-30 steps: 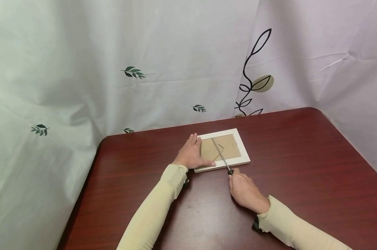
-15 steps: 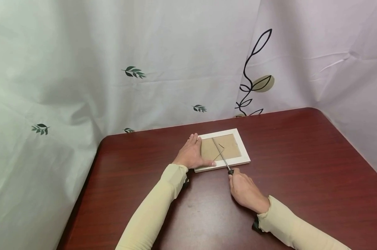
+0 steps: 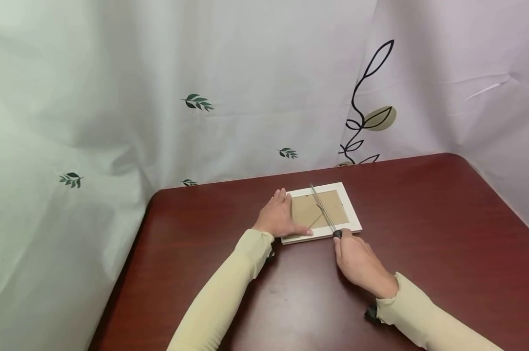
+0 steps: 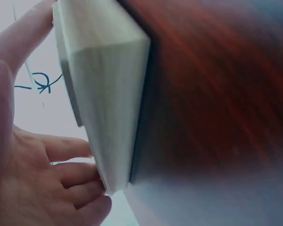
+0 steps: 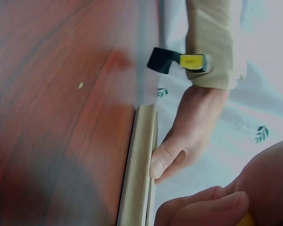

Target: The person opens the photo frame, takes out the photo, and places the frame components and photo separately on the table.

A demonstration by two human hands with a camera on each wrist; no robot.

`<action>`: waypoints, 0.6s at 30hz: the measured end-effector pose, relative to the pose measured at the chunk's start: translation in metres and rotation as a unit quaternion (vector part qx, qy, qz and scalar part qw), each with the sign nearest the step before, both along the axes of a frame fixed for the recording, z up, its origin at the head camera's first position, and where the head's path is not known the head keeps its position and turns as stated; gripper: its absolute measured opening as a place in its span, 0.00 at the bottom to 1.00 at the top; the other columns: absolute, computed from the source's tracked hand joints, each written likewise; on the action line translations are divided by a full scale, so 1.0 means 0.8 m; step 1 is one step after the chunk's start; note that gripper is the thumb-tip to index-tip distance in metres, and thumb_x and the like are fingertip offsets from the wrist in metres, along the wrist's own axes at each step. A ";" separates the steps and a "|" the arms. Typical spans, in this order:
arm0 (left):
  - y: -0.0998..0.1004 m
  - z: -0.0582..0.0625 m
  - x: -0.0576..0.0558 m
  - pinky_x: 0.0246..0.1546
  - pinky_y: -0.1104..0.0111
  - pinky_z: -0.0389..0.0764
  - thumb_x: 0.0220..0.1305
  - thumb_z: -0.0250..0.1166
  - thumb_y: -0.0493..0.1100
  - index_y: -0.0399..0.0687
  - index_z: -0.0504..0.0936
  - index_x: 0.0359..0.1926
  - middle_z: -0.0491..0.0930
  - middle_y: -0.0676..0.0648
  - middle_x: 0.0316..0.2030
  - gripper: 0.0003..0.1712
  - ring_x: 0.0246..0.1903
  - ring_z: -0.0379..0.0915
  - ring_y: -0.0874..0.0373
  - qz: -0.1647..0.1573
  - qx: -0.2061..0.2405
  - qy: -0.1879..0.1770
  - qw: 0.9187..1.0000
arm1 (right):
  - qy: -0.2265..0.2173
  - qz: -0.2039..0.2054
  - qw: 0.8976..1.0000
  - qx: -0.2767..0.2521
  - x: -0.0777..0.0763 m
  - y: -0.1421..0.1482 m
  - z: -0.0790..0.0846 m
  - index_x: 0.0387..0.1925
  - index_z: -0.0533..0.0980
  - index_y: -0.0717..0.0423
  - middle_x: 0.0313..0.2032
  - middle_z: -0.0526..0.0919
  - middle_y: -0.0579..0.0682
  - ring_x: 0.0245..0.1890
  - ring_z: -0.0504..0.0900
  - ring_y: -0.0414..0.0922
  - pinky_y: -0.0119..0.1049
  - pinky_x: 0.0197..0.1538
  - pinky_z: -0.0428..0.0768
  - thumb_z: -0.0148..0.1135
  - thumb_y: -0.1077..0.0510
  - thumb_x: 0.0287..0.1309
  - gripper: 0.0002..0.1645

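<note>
A white picture frame lies back side up on the table, its brown backing board and folded-out stand strut showing. My left hand rests over its left end, fingers straight at the far corner and thumb along the near rail. My right hand grips a screwdriver at the near edge. The long metal shaft slants across the board, and its tip overlaps the far white rail. Most of the handle is hidden in the palm; a bit of yellow handle peeks out in the right wrist view.
The dark red wooden table has a rounded far edge close behind the frame. A white curtain with leaf prints hangs behind it. A black wrist strap with a yellow box sits on the left sleeve.
My right hand and the screwdriver have moved slightly forward and right, the tip going from the board's far edge to over the far rail. The head view has turned a little left.
</note>
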State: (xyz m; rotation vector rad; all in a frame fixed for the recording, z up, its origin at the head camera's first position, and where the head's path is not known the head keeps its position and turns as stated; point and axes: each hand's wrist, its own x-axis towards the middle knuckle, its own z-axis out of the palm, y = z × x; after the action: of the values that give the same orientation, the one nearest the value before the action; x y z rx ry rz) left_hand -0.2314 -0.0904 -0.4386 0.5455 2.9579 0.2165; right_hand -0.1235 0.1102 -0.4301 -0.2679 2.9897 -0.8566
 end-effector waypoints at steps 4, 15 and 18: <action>0.002 0.001 0.000 0.67 0.63 0.48 0.30 0.60 0.83 0.36 0.53 0.69 0.46 0.36 0.70 0.75 0.70 0.40 0.47 0.005 -0.002 0.000 1.000 | -0.001 0.009 1.000 0.007 0.003 0.004 0.003 0.31 0.66 0.63 0.15 0.66 0.49 0.18 0.72 0.46 0.41 0.20 0.70 0.44 0.60 0.66 0.10; 0.003 -0.002 -0.001 0.68 0.63 0.48 0.30 0.60 0.83 0.35 0.52 0.69 0.46 0.35 0.70 0.75 0.70 0.39 0.47 -0.003 0.010 0.000 1.000 | 0.008 0.007 1.000 0.016 0.008 0.000 -0.004 0.32 0.67 0.62 0.15 0.68 0.48 0.18 0.72 0.46 0.42 0.20 0.71 0.47 0.60 0.64 0.08; 0.003 -0.003 -0.001 0.67 0.62 0.48 0.30 0.60 0.83 0.35 0.52 0.69 0.46 0.35 0.70 0.75 0.70 0.39 0.46 -0.005 0.008 0.003 1.000 | 0.011 0.006 1.000 0.019 0.010 0.000 -0.006 0.31 0.67 0.62 0.15 0.69 0.48 0.19 0.74 0.47 0.43 0.20 0.71 0.48 0.61 0.64 0.08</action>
State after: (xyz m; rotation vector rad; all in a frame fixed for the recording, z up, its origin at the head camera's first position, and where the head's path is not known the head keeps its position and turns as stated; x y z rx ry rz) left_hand -0.2326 -0.0882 -0.4409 0.5624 2.9604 0.2375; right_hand -0.1156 0.1103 -0.4351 -0.2969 3.0167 -0.8001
